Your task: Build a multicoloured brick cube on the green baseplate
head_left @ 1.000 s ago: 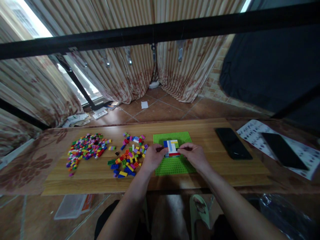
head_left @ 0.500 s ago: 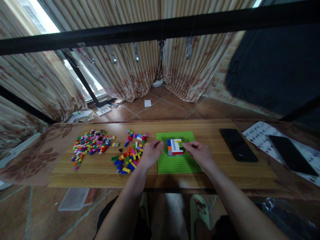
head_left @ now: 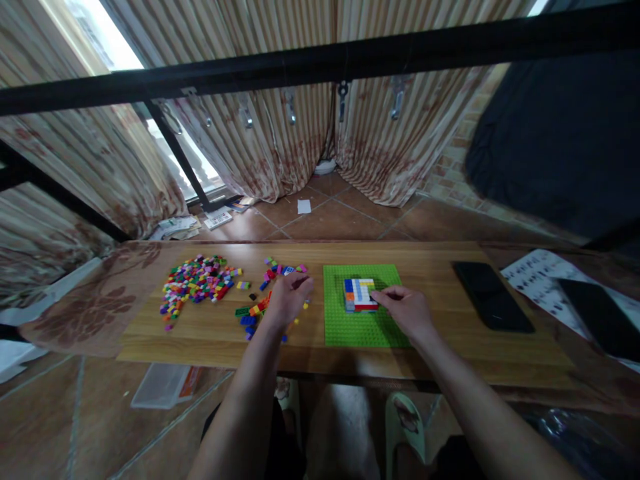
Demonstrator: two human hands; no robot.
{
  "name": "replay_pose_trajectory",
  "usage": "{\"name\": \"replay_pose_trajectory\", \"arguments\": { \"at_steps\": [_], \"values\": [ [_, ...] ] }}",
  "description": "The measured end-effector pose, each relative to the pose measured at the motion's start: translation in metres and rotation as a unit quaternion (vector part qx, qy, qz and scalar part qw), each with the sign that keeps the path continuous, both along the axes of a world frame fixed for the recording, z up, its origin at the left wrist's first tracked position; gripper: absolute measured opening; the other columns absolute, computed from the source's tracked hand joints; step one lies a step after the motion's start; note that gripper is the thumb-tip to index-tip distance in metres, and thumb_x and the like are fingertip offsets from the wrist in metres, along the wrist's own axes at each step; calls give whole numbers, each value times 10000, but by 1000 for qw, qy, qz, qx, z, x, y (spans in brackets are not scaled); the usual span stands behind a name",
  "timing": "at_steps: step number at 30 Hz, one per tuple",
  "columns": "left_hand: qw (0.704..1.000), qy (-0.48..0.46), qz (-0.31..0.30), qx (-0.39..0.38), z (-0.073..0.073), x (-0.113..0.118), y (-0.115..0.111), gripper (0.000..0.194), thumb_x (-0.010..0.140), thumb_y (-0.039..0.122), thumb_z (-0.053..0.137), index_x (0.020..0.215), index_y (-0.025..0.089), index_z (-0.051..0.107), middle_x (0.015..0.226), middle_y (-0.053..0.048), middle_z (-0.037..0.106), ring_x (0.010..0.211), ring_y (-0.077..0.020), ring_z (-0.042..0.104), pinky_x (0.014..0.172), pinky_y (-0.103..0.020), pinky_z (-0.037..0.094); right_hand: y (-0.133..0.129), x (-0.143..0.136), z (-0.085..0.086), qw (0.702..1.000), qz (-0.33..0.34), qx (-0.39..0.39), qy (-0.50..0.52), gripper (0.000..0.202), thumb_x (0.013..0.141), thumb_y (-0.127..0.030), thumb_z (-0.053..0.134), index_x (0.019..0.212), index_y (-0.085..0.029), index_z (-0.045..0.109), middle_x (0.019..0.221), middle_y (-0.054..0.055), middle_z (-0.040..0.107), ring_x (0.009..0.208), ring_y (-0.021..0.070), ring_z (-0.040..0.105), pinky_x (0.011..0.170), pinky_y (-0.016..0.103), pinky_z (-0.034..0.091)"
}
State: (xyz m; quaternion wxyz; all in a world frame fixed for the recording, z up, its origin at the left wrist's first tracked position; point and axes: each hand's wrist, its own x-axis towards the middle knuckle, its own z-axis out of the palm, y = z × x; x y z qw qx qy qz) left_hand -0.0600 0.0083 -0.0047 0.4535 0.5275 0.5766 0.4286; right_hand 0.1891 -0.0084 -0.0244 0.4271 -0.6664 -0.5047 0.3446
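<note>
A low block of white, blue, orange, yellow and red bricks (head_left: 360,293) stands on the green baseplate (head_left: 345,333). At its right edge, my right hand (head_left: 407,310) has its thumb and fingertips pinched together on something small and dark that I cannot make out. My left hand (head_left: 290,300) hovers over the nearer pile of mixed bricks (head_left: 247,321), left of the baseplate, and covers part of it. Its fingers are curled with thumb and fingertips close; whether anything is between them is too small to tell.
A larger pile of small colourful bricks (head_left: 197,283) lies on the wooden table (head_left: 175,340) at the left. Right of the baseplate is a black phone (head_left: 493,295). Farther right, a second dark device (head_left: 597,313) rests on a printed sheet (head_left: 533,270).
My left hand has moved left, off the baseplate's edge and over the nearer brick pile. My right hand stays at the block's right side. The whole view has shifted slightly.
</note>
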Motion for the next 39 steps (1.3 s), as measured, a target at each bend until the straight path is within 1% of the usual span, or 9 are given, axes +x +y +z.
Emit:
{"name": "replay_pose_trajectory", "arguments": {
  "at_steps": [4,10,16,21,25,28,31,35,39],
  "values": [
    [1000,-1,3,7,5,-7,-2,238,732,383,607,685,150,614,552,36,503,497,-81,434,496,-203,327,0,1,-3,1000,2,-12,-15,471,588,-636,710,641,-168,709,551,30,632,513,156,532,498,272,356],
    [999,-3,52,8,30,-24,-8,298,696,428,655,711,131,650,567,31,557,518,-79,458,503,-197,330,-1,5,-6,999,23,1,-27,457,678,-623,665,647,-168,701,554,19,626,512,148,532,495,260,364],
    [992,35,118,-4,39,-60,-13,373,647,459,696,772,108,686,600,-4,627,535,-101,508,527,-216,384,-4,5,16,996,-57,64,-9,438,787,-586,595,634,-180,652,542,-4,590,492,131,510,484,246,368],
    [987,68,142,-4,35,-69,-14,291,670,397,668,749,117,683,586,-2,627,513,-105,515,528,-224,395,-28,-31,33,979,85,182,-29,334,881,-428,562,656,-188,619,610,-11,592,575,127,537,568,243,402],
    [987,65,149,7,30,-71,-12,274,681,382,659,755,120,686,589,-6,633,504,-108,525,526,-226,406,-51,-70,25,918,291,226,-144,227,925,-288,519,765,-187,644,709,12,615,688,146,572,658,266,427],
    [984,74,163,27,27,-74,-10,308,686,404,656,782,115,697,622,-24,658,517,-116,543,527,-229,413,-59,-95,17,883,371,217,-190,176,938,-234,490,891,-200,656,838,35,647,798,168,594,730,292,456],
    [980,76,182,34,28,-77,-10,329,685,415,651,801,110,697,643,-34,669,530,-122,557,523,-229,413,-60,-115,12,873,386,213,-208,152,908,-229,541,1008,-212,655,967,60,644,917,204,580,812,335,472],
    [977,54,203,19,33,-80,-14,309,686,396,642,803,113,682,629,-23,657,523,-118,559,516,-225,412,-58,-139,12,871,388,210,-219,287,849,-218,626,1135,-203,629,1087,87,607,1032,243,531,906,392,463],
    [975,53,215,24,36,-86,-17,289,686,386,647,793,118,674,644,-24,662,538,-119,571,534,-224,422,-56,-160,11,864,388,205,-245,341,814,-198,666,1153,-200,624,1129,101,585,1065,265,507,941,424,450]
  ]
}}
